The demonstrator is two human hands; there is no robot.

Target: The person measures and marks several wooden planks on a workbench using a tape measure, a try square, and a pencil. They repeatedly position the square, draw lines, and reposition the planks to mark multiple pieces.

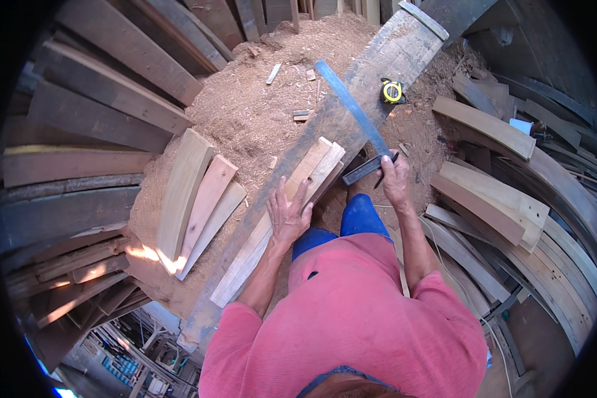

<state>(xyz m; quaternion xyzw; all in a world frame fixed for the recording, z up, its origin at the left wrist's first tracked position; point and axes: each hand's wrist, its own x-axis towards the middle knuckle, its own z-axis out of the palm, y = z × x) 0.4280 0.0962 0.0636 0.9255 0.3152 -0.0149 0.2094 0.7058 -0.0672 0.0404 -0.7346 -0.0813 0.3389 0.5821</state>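
Observation:
My left hand (288, 215) lies with its fingers spread on a pair of narrow wooden pieces (322, 159) set side by side along a long workbench plank (259, 215). In my right hand (395, 179), closed, is a try square (351, 99) with a long bluish steel blade and a black stock. The blade reaches away from me across the plank. A thin dark stick-like thing also shows by the right fingers, too small to name. On the plank beyond the blade sits a yellow and black tape measure (392, 91).
Three loose boards (199, 205) lie on sawdust (245, 113) to the left. Dark planks (113, 86) lean along the left side. More boards (491, 199) are stacked at the right, with a pale cord (444, 265) near them. A wooden block (423, 20) crosses the plank's far end.

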